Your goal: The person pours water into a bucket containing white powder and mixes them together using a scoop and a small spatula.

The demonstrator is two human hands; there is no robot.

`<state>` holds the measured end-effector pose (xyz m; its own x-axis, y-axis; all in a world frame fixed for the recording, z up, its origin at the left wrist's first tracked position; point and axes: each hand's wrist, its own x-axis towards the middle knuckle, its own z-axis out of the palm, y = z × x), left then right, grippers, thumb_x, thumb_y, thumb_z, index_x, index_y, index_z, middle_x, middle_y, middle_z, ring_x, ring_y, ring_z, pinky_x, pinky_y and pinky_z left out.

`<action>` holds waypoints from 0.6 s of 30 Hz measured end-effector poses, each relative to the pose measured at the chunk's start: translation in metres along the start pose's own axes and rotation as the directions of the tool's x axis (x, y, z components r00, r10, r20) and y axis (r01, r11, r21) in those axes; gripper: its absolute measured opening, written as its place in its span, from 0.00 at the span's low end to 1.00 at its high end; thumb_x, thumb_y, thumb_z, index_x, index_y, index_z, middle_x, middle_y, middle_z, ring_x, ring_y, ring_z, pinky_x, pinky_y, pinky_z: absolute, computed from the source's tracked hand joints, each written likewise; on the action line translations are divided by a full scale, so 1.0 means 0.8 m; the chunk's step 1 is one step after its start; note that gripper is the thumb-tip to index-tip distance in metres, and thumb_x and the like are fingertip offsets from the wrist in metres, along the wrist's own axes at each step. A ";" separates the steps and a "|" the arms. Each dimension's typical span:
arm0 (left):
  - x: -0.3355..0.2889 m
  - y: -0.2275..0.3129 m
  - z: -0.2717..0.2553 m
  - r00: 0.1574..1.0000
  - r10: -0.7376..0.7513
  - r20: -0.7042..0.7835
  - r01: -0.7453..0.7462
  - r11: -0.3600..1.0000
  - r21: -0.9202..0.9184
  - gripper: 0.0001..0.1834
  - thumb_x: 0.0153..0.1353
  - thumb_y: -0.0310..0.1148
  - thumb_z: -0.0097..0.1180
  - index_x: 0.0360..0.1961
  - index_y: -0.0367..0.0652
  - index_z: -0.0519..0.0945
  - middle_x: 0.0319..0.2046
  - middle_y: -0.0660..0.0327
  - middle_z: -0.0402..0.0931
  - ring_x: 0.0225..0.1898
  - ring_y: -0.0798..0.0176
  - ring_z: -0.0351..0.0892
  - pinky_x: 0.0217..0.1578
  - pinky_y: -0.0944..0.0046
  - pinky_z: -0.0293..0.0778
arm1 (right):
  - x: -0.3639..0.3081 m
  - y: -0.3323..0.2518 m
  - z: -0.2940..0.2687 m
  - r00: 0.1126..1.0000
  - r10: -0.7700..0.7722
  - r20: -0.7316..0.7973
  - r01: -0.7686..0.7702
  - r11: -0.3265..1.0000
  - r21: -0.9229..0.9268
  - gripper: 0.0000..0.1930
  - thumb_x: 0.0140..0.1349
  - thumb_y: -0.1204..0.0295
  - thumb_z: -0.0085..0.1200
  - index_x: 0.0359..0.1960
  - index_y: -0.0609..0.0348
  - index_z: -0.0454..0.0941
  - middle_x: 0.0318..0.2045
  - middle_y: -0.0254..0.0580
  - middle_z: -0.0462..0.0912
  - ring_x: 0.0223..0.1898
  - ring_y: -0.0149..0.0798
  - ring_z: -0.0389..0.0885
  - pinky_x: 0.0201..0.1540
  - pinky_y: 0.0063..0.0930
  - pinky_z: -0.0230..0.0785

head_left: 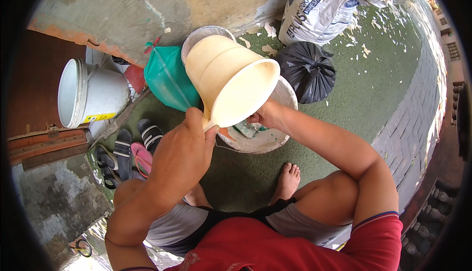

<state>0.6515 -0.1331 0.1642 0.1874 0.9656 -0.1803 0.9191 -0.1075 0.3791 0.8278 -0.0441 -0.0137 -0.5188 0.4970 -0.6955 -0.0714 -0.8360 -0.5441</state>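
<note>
My left hand (189, 140) is closed around the handle of a cream plastic dipper (211, 67), which is tilted with its mouth toward me and to the right. Below the dipper stands a whitish, stained bucket (286, 94), partly hidden by it. My right hand (265, 113) is at the dipper's lower rim, over the bucket. Its fingers are curled and partly hidden, and what they hold cannot be made out. Inside the bucket lie a greyish, green-specked piece (246, 129) and an orange-brown one (226, 133).
A knotted green bag (169, 76) and another round container (204, 32) stand behind. A black bag (307, 72) and a large white sack (319, 13) are to the right. At left, a white bucket (105, 94) lies tipped near sandals (123, 148). Paint flakes litter the green floor (373, 74).
</note>
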 end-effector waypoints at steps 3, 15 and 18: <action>-0.003 -0.005 -0.001 1.000 0.007 -0.016 -0.007 1.000 0.010 0.15 0.67 0.35 0.55 0.39 0.33 0.65 0.26 0.41 0.77 0.29 0.39 0.80 0.28 0.46 0.75 | -0.016 -0.017 -0.001 0.990 0.042 0.136 -0.038 0.999 -0.030 0.09 0.69 0.59 0.52 0.44 0.43 0.79 0.24 0.21 0.74 0.18 0.20 0.59 0.20 0.17 0.49; -0.006 -0.016 -0.006 1.000 0.018 -0.014 -0.018 1.000 0.016 0.16 0.68 0.36 0.54 0.39 0.33 0.65 0.25 0.43 0.77 0.27 0.41 0.80 0.27 0.48 0.75 | -0.031 -0.030 0.011 0.992 0.103 0.074 -0.075 0.946 -0.316 0.11 0.70 0.59 0.50 0.45 0.47 0.79 0.19 0.21 0.64 0.17 0.20 0.56 0.17 0.19 0.48; -0.007 -0.017 -0.008 0.999 0.020 -0.025 -0.020 1.000 0.020 0.16 0.68 0.37 0.54 0.39 0.34 0.65 0.24 0.44 0.77 0.26 0.41 0.80 0.27 0.48 0.75 | -0.036 -0.040 0.022 0.998 -0.051 0.028 0.058 0.832 -0.552 0.23 0.69 0.51 0.47 0.60 0.48 0.73 0.32 0.29 0.80 0.18 0.21 0.65 0.15 0.19 0.56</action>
<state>0.6360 -0.1357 0.1659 0.1970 0.9689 -0.1494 0.9221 -0.1314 0.3641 0.8300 -0.0354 0.0319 -0.5382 0.5322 -0.6535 0.3812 -0.5379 -0.7519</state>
